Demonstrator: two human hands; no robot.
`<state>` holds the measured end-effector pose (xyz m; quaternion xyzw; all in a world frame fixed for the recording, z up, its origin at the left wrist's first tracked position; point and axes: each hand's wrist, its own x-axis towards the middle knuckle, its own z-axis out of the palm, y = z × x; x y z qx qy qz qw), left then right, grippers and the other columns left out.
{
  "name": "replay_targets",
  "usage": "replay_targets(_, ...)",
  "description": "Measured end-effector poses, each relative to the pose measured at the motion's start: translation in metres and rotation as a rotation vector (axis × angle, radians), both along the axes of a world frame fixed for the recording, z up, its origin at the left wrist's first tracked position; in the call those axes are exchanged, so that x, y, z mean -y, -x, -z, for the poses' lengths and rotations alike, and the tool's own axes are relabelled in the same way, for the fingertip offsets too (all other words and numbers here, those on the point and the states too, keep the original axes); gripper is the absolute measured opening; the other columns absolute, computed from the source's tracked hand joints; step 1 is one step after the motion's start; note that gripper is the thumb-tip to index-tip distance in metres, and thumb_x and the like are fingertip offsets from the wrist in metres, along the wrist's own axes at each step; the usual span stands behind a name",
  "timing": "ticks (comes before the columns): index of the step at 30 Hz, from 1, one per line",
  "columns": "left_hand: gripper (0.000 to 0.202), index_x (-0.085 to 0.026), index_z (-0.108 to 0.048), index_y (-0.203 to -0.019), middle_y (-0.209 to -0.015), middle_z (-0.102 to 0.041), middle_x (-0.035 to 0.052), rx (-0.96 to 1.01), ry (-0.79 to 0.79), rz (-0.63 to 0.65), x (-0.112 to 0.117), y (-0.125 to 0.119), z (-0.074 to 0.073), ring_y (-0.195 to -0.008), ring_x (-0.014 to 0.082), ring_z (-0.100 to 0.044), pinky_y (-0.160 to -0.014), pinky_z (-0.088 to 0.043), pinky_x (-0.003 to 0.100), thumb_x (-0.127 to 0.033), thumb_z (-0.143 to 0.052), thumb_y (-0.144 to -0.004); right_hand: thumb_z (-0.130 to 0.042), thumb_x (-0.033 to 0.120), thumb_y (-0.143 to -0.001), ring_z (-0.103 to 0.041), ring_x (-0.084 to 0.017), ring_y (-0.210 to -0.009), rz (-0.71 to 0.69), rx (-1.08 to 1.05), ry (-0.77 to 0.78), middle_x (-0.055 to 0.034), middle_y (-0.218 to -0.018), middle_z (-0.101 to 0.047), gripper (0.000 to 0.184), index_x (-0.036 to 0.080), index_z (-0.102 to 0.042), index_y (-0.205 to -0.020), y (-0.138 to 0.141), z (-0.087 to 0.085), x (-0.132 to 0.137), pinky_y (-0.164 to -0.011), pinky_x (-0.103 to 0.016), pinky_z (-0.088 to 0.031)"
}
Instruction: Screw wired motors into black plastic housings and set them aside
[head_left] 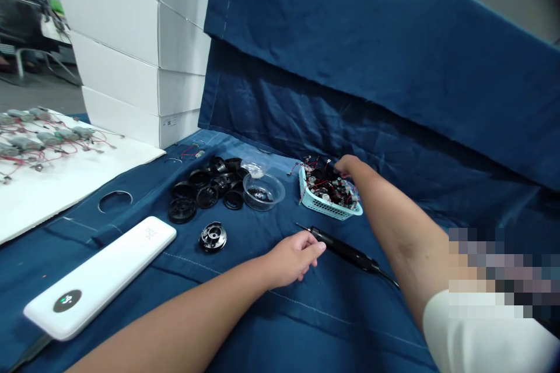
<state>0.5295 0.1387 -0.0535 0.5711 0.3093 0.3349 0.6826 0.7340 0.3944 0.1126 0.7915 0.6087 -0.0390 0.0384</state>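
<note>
Basket [326,205], pale teal, held red-wired black parts [333,187]; right hand [347,164] inside, grip I couldn't tell; left hand [293,256] lay loosely open, empty.

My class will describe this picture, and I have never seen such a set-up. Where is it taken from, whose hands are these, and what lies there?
There is one picture, from a camera worn on a person's head, looking down at their own bare hands; no machine is involved. The left hand rests on the blue cloth, touching a black screwdriver that lies there. The right hand reaches into a pale basket of small wired parts; whether it grips one is hidden. Also on the cloth: black round parts, a clear bowl and a flat white device. White boxes stand behind.
</note>
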Motion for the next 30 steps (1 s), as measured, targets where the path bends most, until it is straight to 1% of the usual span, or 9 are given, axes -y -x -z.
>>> replay_targets(3, 0.051, -0.020, -0.052, -0.101, -0.085, -0.058, -0.0009, 0.005, -0.014, -0.006, -0.001, 0.000, 0.001, -0.059, 0.0080, -0.046, -0.051, -0.043, 0.022, -0.069, -0.059, -0.090, -0.070, 0.036, -0.102, -0.072, -0.018, -0.093, 0.012, -0.060, -0.047, -0.0080, -0.110, -0.072, 0.028, 0.012, -0.069, -0.116, 0.000, -0.006, 0.012, -0.082, -0.036, -0.063)
replay_targets(7, 0.052, -0.020, -0.051, -0.100, -0.087, -0.058, -0.0007, 0.004, -0.033, -0.015, -0.002, 0.002, 0.002, -0.058, 0.0075, -0.046, -0.051, -0.043, 0.022, -0.071, -0.059, -0.090, -0.071, 0.036, -0.100, -0.071, -0.018, -0.087, 0.014, -0.165, -0.177, -0.0073, -0.100, -0.072, 0.026, 0.011, -0.070, -0.108, -0.003, -0.039, 0.036, -0.080, -0.035, -0.061)
replay_targets(10, 0.052, -0.020, -0.051, -0.100, -0.085, -0.057, -0.0017, -0.007, -0.045, -0.015, -0.003, 0.003, 0.003, -0.057, 0.0071, -0.045, -0.052, -0.044, 0.023, -0.071, -0.057, -0.092, -0.073, 0.027, -0.096, -0.071, -0.021, -0.092, -0.076, -0.265, -0.367, -0.0116, -0.092, -0.074, 0.018, 0.010, -0.074, -0.102, -0.009, -0.063, 0.075, -0.086, -0.032, -0.055)
replay_targets(12, 0.051, -0.020, -0.051, -0.099, -0.081, -0.055, -0.0030, -0.016, -0.053, -0.016, -0.003, 0.005, 0.002, -0.055, 0.0069, -0.044, -0.052, -0.044, 0.023, -0.070, -0.056, -0.094, -0.069, 0.027, -0.095, -0.071, -0.022, -0.094, -0.147, -0.348, -0.491, -0.0115, -0.091, -0.076, 0.017, 0.012, -0.076, -0.101, -0.012, -0.063, 0.117, -0.086, -0.030, -0.051)
replay_targets(15, 0.050, -0.020, -0.051, -0.096, -0.078, -0.053, -0.0041, -0.027, -0.070, -0.025, -0.003, 0.006, 0.001, -0.054, 0.0066, -0.042, -0.051, -0.044, 0.023, -0.069, -0.056, -0.095, -0.059, 0.036, -0.098, -0.070, -0.019, -0.077, -0.209, -0.529, -0.565, -0.0073, -0.090, -0.078, 0.025, 0.018, -0.076, -0.097, -0.005, -0.023, 0.195, -0.072, -0.027, -0.052)
replay_targets(18, 0.052, -0.019, -0.051, -0.096, -0.079, -0.053, -0.0036, -0.050, -0.100, -0.044, -0.002, 0.006, 0.000, -0.054, 0.0065, -0.043, -0.051, -0.044, 0.022, -0.071, -0.056, -0.094, -0.048, 0.043, -0.098, -0.068, -0.018, -0.059, -0.217, -0.758, -0.502, -0.0047, -0.083, -0.077, 0.033, 0.021, -0.072, -0.095, 0.014, 0.055, 0.261, -0.053, -0.027, -0.051)
replay_targets(22, 0.055, -0.020, -0.050, -0.105, -0.074, -0.052, -0.0052, -0.123, -0.147, -0.125, 0.000, 0.005, -0.002, -0.054, 0.0079, -0.046, -0.050, -0.044, 0.021, -0.074, -0.056, -0.092, -0.047, 0.051, -0.098, -0.067, -0.018, -0.052, -0.268, -0.944, -0.363, -0.0029, -0.070, -0.073, 0.041, 0.020, -0.071, -0.086, 0.040, 0.144, 0.295, -0.049, -0.027, -0.049)
replay_targets(25, 0.054, -0.021, -0.050, -0.105, -0.069, -0.050, -0.0072, -0.192, -0.190, -0.173, 0.004, 0.004, 0.000, -0.052, 0.0076, -0.047, -0.050, -0.043, 0.020, -0.073, -0.056, -0.092, -0.053, 0.053, -0.095, -0.067, -0.018, -0.060, -0.334, -0.983, -0.316, -0.0023, -0.075, -0.074, 0.039, 0.021, -0.073, -0.085, 0.045, 0.167, 0.293, -0.058, -0.027, -0.049)
replay_targets(30, 0.045, -0.020, -0.052, -0.107, -0.075, -0.058, -0.0048, -0.308, -0.282, -0.179, 0.011, 0.000, 0.003, -0.052, 0.0077, -0.051, -0.051, -0.042, 0.021, -0.062, -0.059, -0.096, -0.052, 0.053, -0.092, -0.066, -0.020, -0.061, -0.343, -0.955, -0.257, -0.0008, -0.069, -0.071, 0.038, 0.021, -0.072, -0.088, 0.034, 0.167, 0.288, -0.063, -0.030, -0.045)
